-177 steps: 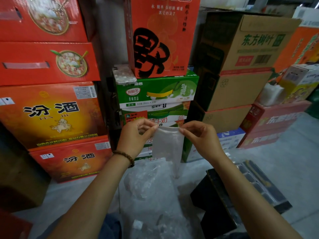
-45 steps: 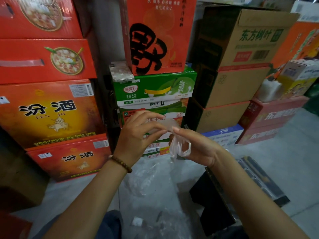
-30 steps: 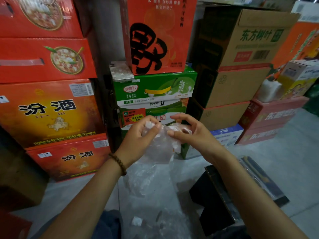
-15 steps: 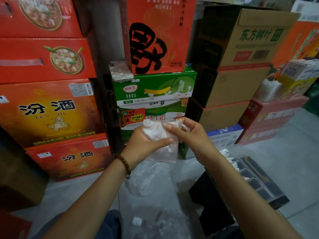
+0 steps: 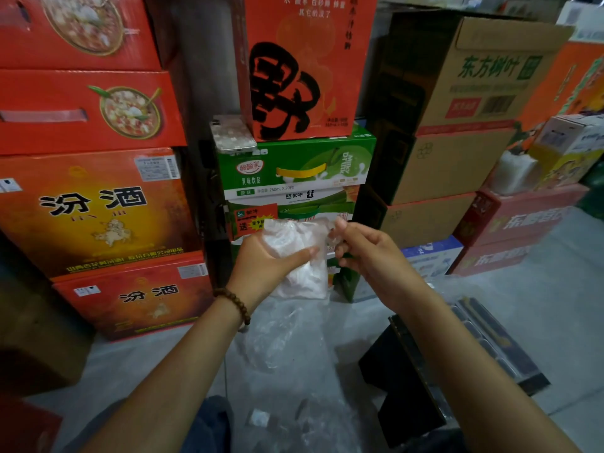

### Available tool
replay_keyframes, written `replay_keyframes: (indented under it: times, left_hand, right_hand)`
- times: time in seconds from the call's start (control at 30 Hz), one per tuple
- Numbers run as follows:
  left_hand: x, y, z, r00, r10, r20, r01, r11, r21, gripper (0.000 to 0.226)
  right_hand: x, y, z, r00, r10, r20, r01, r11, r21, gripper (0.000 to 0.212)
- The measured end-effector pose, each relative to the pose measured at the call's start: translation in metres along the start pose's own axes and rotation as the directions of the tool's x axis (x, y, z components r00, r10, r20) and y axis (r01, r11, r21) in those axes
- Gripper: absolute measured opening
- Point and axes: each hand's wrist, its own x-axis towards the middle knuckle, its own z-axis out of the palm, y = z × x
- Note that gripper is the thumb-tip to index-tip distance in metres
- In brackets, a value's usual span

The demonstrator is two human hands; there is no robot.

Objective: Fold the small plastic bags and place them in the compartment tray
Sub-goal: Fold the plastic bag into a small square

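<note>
Mid-frame, a small plastic bag (image 5: 304,279) is gripped by the left hand (image 5: 264,269), with its top corner pinched by the right hand (image 5: 372,256). The compartment tray (image 5: 500,354) at lower right is half hidden by the right forearm, and a green milk carton (image 5: 291,204) is partly blocked by the bag.

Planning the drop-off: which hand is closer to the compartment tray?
Right. The right hand hovers left of the tray; the left hand is farther left, holding the plastic bag.

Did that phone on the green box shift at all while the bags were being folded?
No. The phone lies on the green box, tucked against the orange box's lower left corner, as before.
</note>
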Motion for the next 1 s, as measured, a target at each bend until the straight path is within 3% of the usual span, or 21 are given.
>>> replay_keyframes:
  times: [0.07, 0.23, 0.3, 0.4, 0.57, 0.67, 0.8, 1.0]
  left_hand:
    - [0.0, 0.0, 0.0, 1.0, -0.002, -0.028, 0.002, 1.0, 0.003, 0.02]
    - [0.001, 0.0, 0.001, 0.999, 0.02, -0.044, -0.022, 0.999, -0.039, 0.062]
    - [0.0, 0.0, 0.0, 0.999, 0.009, -0.042, -0.011, 0.999, -0.038, 0.068]
    - [0.0, 0.002, 0.0, 0.999, -0.031, -0.042, 0.028, 0.996, -0.082, 0.054]
    - [-0.001, 0.001, 0.001, 0.997, -0.063, -0.033, 0.059, 0.994, -0.097, 0.054]
    - [-0.002, 0.002, 0.001, 0.997, -0.078, -0.015, 0.076, 0.992, -0.102, 0.034]
    - [-0.003, 0.007, 0.002, 0.994, -0.105, 0.035, 0.109, 0.984, -0.143, 0.013]
    - [-0.005, 0.009, 0.001, 0.982, -0.093, 0.164, 0.121, 0.978, -0.167, 0.02]
  right_hand:
    - [0.0, 0.002, 0.001, 1.0, -0.009, 0.014, 0.01, 0.999, -0.038, 0.03]
    - [0.001, 0.005, 0.002, 0.999, 0.031, 0.021, -0.03, 0.999, -0.036, 0.032]
    - [0.001, 0.006, 0.002, 0.999, 0.031, 0.025, -0.03, 0.999, -0.039, 0.034]
    - [0.001, 0.007, 0.001, 0.998, 0.053, 0.031, -0.053, 0.999, -0.004, 0.028]
    - [0.001, 0.009, -0.001, 0.994, 0.095, 0.049, -0.096, 0.995, 0.018, 0.025]
    - [0.003, 0.009, -0.001, 0.992, 0.116, 0.053, -0.119, 0.99, 0.07, 0.028]
    - [0.003, 0.011, -0.002, 0.989, 0.133, 0.065, -0.136, 0.989, 0.052, 0.014]
    - [0.003, 0.012, 0.002, 0.99, 0.14, 0.032, -0.142, 0.985, 0.1, 0.035]
